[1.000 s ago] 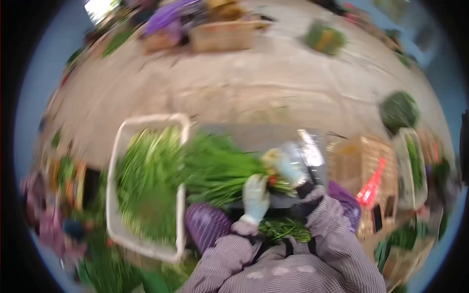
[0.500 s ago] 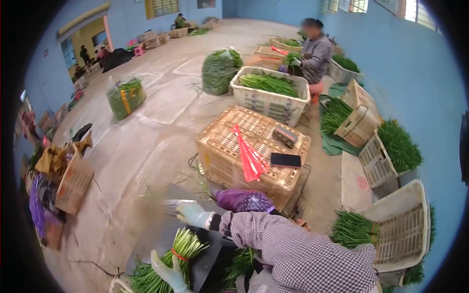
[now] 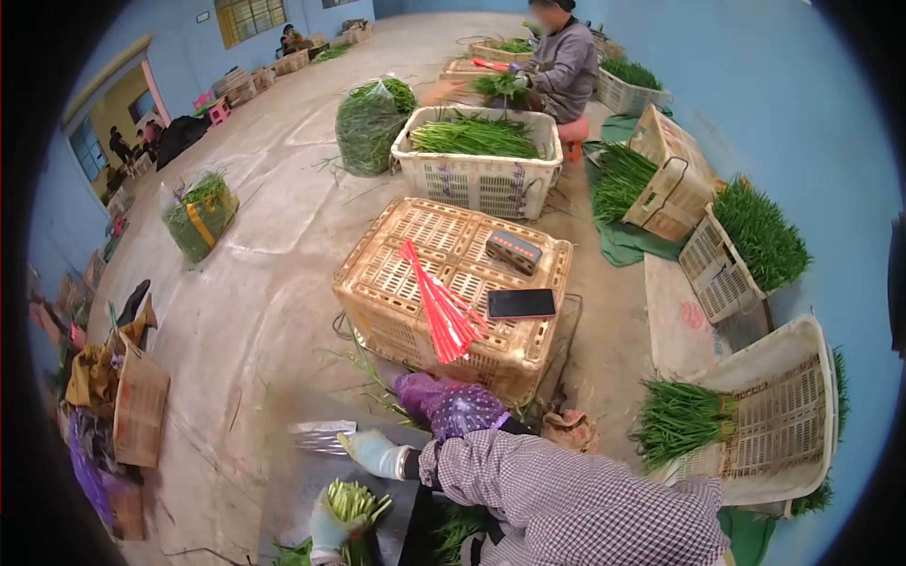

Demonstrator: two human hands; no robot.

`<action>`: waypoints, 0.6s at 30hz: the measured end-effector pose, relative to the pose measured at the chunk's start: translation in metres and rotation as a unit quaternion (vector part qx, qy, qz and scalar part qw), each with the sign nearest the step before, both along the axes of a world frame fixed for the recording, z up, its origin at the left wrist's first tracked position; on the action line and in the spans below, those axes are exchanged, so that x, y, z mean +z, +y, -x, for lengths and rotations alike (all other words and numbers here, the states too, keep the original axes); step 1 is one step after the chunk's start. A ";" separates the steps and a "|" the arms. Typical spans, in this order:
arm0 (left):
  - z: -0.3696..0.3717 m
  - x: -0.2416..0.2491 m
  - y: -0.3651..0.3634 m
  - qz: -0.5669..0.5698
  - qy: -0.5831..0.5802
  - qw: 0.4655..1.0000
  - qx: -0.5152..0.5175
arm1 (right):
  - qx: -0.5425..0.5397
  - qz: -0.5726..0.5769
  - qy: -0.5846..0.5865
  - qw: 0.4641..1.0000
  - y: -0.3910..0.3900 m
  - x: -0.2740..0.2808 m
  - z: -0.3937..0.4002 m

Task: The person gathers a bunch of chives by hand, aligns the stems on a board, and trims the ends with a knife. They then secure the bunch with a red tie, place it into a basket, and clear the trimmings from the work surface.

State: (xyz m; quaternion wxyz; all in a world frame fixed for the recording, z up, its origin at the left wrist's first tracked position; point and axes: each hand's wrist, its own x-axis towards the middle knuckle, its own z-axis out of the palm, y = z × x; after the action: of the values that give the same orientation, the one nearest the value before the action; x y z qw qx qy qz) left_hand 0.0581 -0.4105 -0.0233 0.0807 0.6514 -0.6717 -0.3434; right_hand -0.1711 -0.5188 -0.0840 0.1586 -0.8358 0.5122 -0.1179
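Note:
My left hand [image 3: 328, 530], in a pale glove, is wrapped round a bundle of green chives [image 3: 351, 502] at the bottom of the view. The bundle's pale cut ends point up beyond the fingers, over a dark board [image 3: 293, 491]. Farther up the board, my right hand [image 3: 374, 455] is also gloved and comes in under a checked sleeve. Its fingers reach out to the left, right at the edge of a shiny silver metal piece [image 3: 321, 437], and look extended. More green stalks [image 3: 458, 528] lie in shadow right of the board.
An upturned crate [image 3: 377, 274] ahead carries red strips [image 3: 439, 307], a phone [image 3: 521, 304] and a small dark box [image 3: 513, 251]. Beyond stands a crate of greens [image 3: 477, 179], near a seated person [image 3: 566, 66]. Tipped crates [image 3: 783, 415] with chives line the right wall.
My left hand has gone from lying open beside the banded bundle to gripping it, and the bundle now stands more upright. My right hand stays by the metal piece. The view has shifted right.

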 end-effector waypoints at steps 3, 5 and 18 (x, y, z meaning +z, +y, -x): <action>0.002 0.025 0.027 0.044 -0.057 0.997 0.016 | 0.014 -0.101 -0.095 0.990 0.014 0.028 0.020; 0.001 0.026 0.038 0.045 -0.072 0.996 0.034 | 0.010 -0.147 -0.258 0.955 0.024 0.030 0.025; 0.067 0.032 0.034 0.069 -0.242 0.963 0.098 | -0.085 -0.099 -0.280 0.951 0.093 0.044 0.074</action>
State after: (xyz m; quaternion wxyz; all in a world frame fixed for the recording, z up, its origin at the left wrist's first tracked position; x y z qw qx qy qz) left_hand -0.0087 -0.3769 0.0090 -0.0061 0.7707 -0.6260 -0.1187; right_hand -0.2450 -0.4261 -0.0399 0.3669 -0.7029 0.5252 -0.3090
